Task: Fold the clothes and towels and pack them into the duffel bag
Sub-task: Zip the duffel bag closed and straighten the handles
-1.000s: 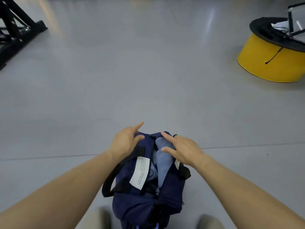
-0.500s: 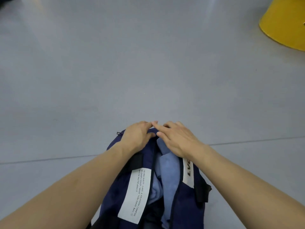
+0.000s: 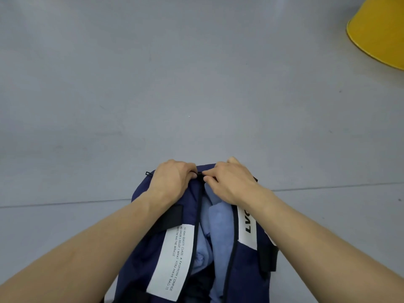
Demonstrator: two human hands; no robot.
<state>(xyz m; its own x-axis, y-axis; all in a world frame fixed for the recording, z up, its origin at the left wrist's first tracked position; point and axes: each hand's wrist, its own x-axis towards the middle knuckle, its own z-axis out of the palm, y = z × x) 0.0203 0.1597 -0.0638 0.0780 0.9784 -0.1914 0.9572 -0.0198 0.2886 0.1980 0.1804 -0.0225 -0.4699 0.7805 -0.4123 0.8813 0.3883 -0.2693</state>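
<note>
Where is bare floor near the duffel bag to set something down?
Grey floor lies bare beyond the duffel bag, left of the yellow drum. Crowded at the bag's far end, where left hand and right hand grip its opening.

Left hand (image 3: 172,180) and right hand (image 3: 231,184) grip a navy duffel bag's (image 3: 246,272) far end on a grey floor (image 3: 175,84).
Curled fingers nearly meet where the zip begins; the opening gapes, showing light-blue clothes (image 3: 220,228) inside beside a white printed label (image 3: 172,261). A yellow drum (image 3: 380,29) stands well apart, upper right.
</note>
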